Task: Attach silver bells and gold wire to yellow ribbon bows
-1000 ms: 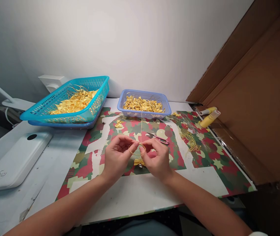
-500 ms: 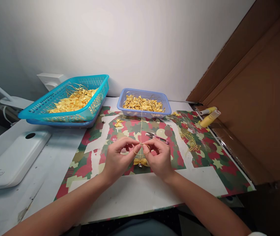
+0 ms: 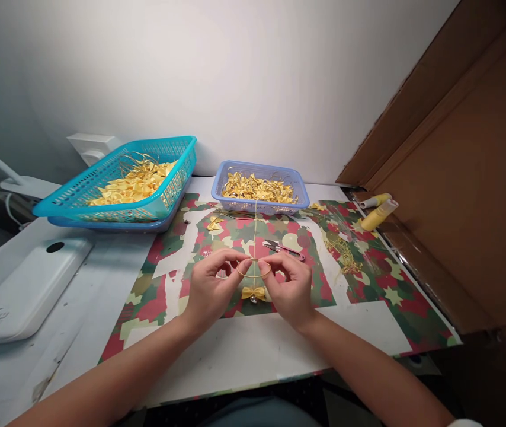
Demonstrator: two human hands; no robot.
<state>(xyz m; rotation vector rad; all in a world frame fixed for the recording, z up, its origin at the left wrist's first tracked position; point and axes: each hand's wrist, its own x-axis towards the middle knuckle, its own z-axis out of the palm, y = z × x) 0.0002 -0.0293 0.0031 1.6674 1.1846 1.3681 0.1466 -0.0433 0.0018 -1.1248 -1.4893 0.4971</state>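
1. Left hand (image 3: 213,284): thumb and index pinched on the yellow cord loop (image 3: 247,276). Right hand (image 3: 291,287): same pinch, opposite side. Fingertips near each other, small gap between.
2. Loop sits between your hands, above the mat. Upright cord (image 3: 255,231) runs from the violet basket (image 3: 259,207) side down toward the bow (image 3: 249,293), bell (image 3: 253,300) below it. Can't tell how the strands cross at your fingertips.
3. My read: you're working the cord's join. Pull evenly both ways, light pinch, loop round, upright cord centered. Too much tension could drag the bow.
4. Snips (image 3: 285,250) lie just beyond your right hand; mind the blades.
5. Surface: patterned mat (image 3: 381,279) with bare white patches, on a white table (image 3: 102,284). Tangled cord (image 3: 344,255) and yellow spools (image 3: 376,216) at right, teal basket (image 3: 159,210) and power bank (image 3: 26,290) at left.
6. Room: pale wall (image 3: 257,77) behind, brown cardboard (image 3: 470,166) to the right.
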